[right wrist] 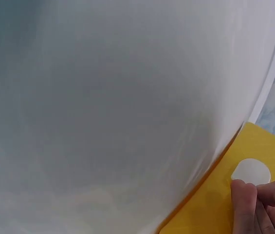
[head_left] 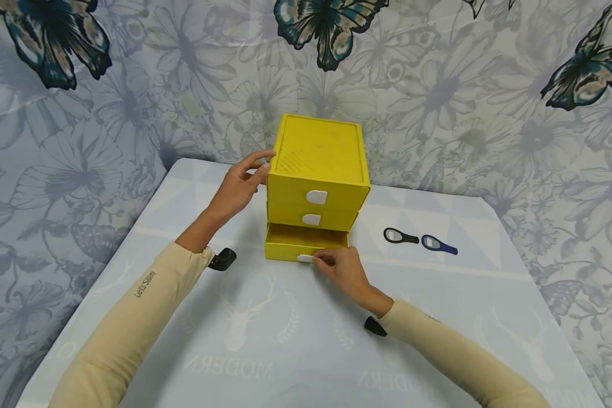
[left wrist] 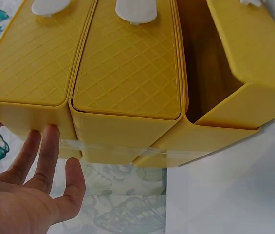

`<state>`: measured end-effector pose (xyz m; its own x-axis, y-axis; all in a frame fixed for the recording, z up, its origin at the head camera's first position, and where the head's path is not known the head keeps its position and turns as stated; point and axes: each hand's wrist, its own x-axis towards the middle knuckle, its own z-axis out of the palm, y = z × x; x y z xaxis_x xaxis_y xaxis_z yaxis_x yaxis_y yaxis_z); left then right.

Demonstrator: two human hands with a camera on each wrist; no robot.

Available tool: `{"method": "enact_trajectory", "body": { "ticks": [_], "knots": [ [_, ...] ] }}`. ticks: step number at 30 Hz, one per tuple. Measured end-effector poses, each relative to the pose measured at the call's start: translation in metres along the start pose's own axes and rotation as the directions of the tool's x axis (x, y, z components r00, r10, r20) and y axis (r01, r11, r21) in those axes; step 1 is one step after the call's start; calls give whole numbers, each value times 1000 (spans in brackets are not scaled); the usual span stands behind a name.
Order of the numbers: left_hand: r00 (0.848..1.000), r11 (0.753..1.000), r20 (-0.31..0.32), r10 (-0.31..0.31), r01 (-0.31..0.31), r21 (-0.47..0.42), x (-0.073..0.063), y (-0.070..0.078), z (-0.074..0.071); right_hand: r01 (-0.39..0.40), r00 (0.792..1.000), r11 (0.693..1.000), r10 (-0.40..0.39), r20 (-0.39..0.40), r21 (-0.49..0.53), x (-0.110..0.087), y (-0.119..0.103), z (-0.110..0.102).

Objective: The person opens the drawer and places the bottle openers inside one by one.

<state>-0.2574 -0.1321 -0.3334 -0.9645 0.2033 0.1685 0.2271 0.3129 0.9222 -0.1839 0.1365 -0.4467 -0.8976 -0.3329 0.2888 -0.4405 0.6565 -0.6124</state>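
Currently | right grip pinching white tab | left grip spread against yellow cabinet | bottom drawer's rear hidden

right grip seemingly pinched

The yellow cabinet stands upright on the table — three stacked drawers, each with a rounded white tab. The upper two are closed, their fronts embossed with a diamond grid; the bottom drawer juts partly out, its shadowed inside showing. The left hand touches the cabinet's left side near the top; the right hand pinches the bottom tab.
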Motion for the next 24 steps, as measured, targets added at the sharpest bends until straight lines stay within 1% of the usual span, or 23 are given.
{"method": "enact_trajectory", "body": {
  "ticks": [9,13,19,24],
  "knots": [
    [1000,1000,2,1,-1,-9,0,-2,-1,18,1000,1000,-17,26,-22,-22,-14,-1],
    [1000,1000,8,0,0,-6,0,-3,0,5,1000,999,-4,31,-34,-29,-17,0],
    [1000,1000,10,2,-2,1,0,-2,-1,6,999,999,-4,52,-34,-37,-20,0],
    [1000,1000,18,10,-10,-1,1,0,-2,3,998,1000,-2,67,-16,-43,-23,0]
  ]
}}
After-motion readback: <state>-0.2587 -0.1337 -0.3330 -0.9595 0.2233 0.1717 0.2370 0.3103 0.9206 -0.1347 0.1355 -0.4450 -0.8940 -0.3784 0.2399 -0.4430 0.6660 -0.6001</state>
